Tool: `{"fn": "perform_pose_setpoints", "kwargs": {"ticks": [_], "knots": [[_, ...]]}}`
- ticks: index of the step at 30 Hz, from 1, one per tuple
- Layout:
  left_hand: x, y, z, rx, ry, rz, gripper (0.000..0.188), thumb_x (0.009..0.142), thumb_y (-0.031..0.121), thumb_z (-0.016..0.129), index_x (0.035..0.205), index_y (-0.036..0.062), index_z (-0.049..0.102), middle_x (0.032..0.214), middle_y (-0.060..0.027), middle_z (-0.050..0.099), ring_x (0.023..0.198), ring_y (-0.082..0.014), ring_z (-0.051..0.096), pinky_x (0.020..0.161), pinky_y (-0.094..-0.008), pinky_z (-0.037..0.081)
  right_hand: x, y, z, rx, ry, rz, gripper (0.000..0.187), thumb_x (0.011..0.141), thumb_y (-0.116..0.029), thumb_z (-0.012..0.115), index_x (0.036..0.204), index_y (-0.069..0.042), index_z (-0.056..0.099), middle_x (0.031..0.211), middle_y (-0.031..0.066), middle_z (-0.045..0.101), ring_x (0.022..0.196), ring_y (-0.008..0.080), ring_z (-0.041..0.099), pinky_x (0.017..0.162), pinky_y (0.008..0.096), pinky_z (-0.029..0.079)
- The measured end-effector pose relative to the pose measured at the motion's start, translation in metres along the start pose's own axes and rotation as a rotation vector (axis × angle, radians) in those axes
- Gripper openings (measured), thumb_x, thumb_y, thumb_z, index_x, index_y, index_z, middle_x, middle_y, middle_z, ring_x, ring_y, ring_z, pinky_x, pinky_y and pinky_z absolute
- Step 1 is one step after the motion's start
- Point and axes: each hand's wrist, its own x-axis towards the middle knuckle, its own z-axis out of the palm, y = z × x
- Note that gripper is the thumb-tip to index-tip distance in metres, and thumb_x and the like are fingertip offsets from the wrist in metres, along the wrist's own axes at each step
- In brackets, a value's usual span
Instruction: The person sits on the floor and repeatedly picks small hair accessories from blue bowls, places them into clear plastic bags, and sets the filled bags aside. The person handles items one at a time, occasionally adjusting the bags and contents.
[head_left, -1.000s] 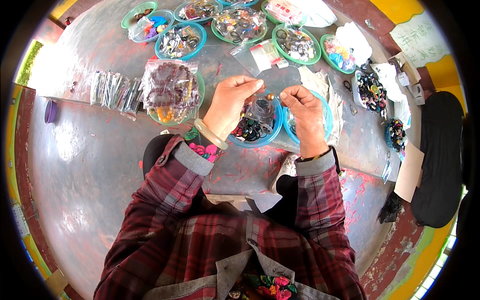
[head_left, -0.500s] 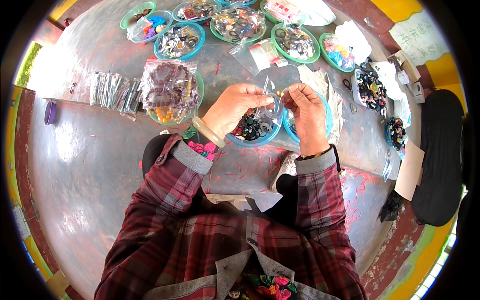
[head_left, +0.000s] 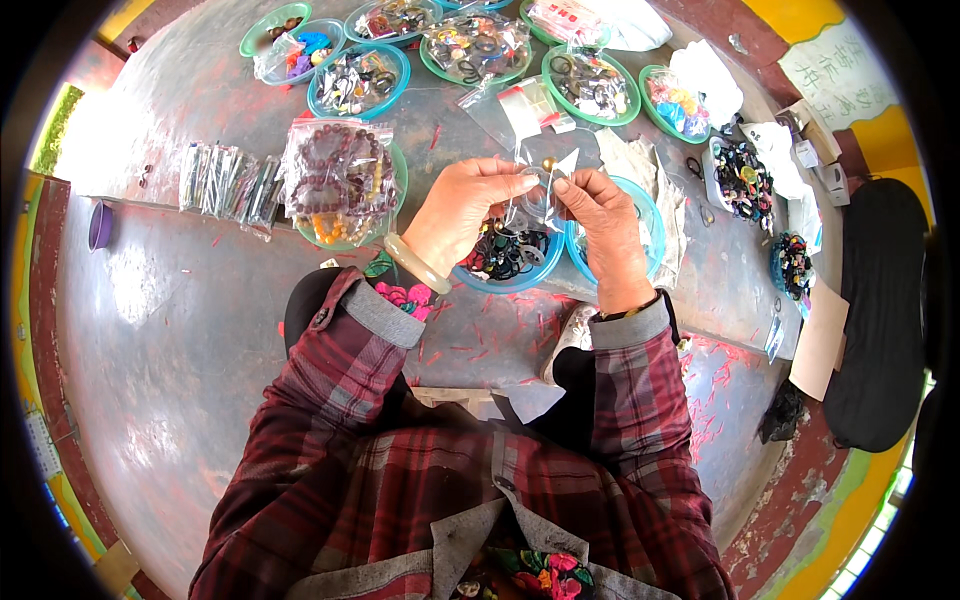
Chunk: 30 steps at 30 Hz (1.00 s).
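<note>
My left hand (head_left: 452,212), with a pale bangle (head_left: 418,264) at its wrist, pinches a see-through looped strand (head_left: 537,196) between thumb and fingers. On the other side of it my right hand (head_left: 606,225) is closed on the same piece. A small gold bead (head_left: 549,163) and a white pointed tip (head_left: 566,161) show above the right fingertips; whether the loop is elastic or plastic I cannot tell. Below the hands stands a blue basin (head_left: 500,288) of dark hair ties (head_left: 505,256). A second blue basin (head_left: 655,215) is partly hidden behind my right hand.
Bagged bead bracelets (head_left: 340,175) lie on a green basin left of my hands, beside a row of slim packets (head_left: 230,185). Several basins of bagged trinkets line the far side. At right are a white tray (head_left: 714,180) of dark accessories and a cardboard piece (head_left: 820,340).
My right hand has shifted slightly left and down, its fingers turned toward the left hand. The gold bead and white tip now stand up above the fingertips. My left hand has barely moved.
</note>
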Motion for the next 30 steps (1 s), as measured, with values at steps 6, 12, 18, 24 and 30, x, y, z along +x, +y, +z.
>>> {"fn": "perform_pose_setpoints", "kwargs": {"ticks": [6,12,18,24,30], "knots": [[-0.0001,-0.0010,0.0000,-0.007,0.009,0.027,0.015,0.081,0.014,0.063,0.090,0.0007,0.062,0.083,-0.0056,0.065,0.062,-0.0041,0.047,0.058,-0.0183,0.038,0.0011,0.0024,-0.0005,0.021,0.034,-0.019,0.009,0.083,-0.010,0.061,0.083,-0.002,0.060,0.070,-0.0002,0.057,0.063,0.0077,0.051,0.061,0.0216,0.041],[-0.0012,-0.0001,0.0029,-0.027,0.035,0.039,0.015,0.081,0.013,0.063,0.090,0.0005,0.062,0.084,-0.0058,0.065,0.062,-0.0041,0.047,0.057,-0.0183,0.038,0.0013,0.0031,-0.0028,0.063,0.068,-0.021,0.010,0.084,-0.013,0.060,0.084,-0.002,0.060,0.072,0.0007,0.058,0.067,0.0079,0.051,0.064,0.0211,0.040],[-0.0011,-0.0028,0.0034,0.030,0.005,-0.005,0.016,0.081,0.012,0.062,0.091,-0.0004,0.062,0.084,-0.0067,0.066,0.062,-0.0038,0.048,0.058,-0.0183,0.038,-0.0002,-0.0004,-0.0019,0.109,0.053,-0.034,0.011,0.085,-0.013,0.060,0.083,-0.003,0.061,0.074,0.0002,0.058,0.069,0.0077,0.051,0.066,0.0208,0.040],[-0.0031,0.0009,0.0071,0.085,-0.005,-0.026,0.017,0.082,0.013,0.062,0.092,-0.0008,0.062,0.084,-0.0087,0.066,0.061,-0.0039,0.049,0.058,-0.0185,0.039,0.0003,0.0049,-0.0018,-0.002,0.097,-0.128,0.009,0.085,-0.011,0.059,0.083,-0.002,0.060,0.075,-0.0003,0.057,0.071,0.0074,0.050,0.068,0.0207,0.040],[-0.0040,0.0009,0.0072,0.080,-0.001,-0.034,0.017,0.081,0.013,0.063,0.092,-0.0006,0.062,0.084,-0.0084,0.066,0.062,-0.0041,0.049,0.059,-0.0187,0.039,0.0004,0.0073,-0.0005,0.109,0.136,-0.147,0.007,0.085,-0.011,0.059,0.084,-0.003,0.059,0.076,0.0003,0.058,0.071,0.0079,0.050,0.068,0.0209,0.040]]}}
